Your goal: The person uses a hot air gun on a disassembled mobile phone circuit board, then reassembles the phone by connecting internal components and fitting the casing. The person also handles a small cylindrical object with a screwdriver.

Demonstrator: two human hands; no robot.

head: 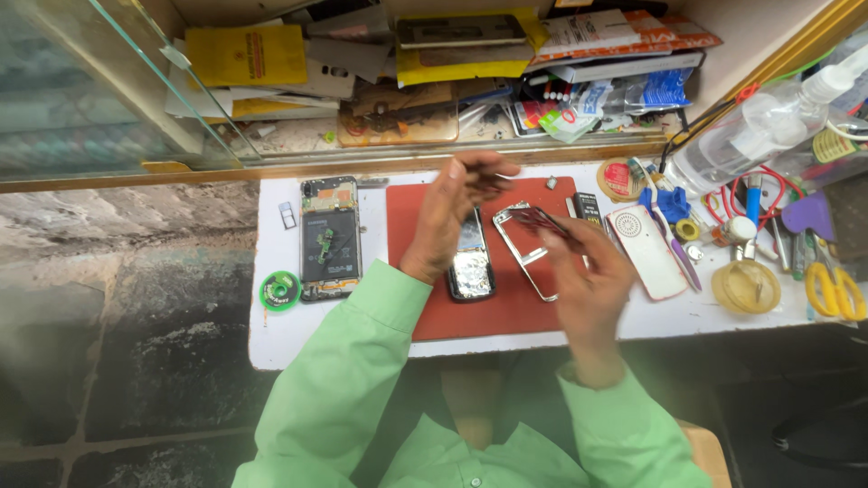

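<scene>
White and cluttered, your small workbench (298, 339) carries a red rectangular mat (506, 307) at frame centre. Your right hand (588, 280) pinches a thin silver phone frame (523, 258), which looks light, springy and easy to bend; grip its long side rails, not the corners. Your left hand (452, 212) hovers above the mat, fingers curled together, though I cannot tell whether they pinch anything. Below it lies a dark slim phone body (471, 264). Left of the mat sits an opened smartphone (330, 239); yellow flat packets (246, 56) crowd the upper left shelf.
</scene>
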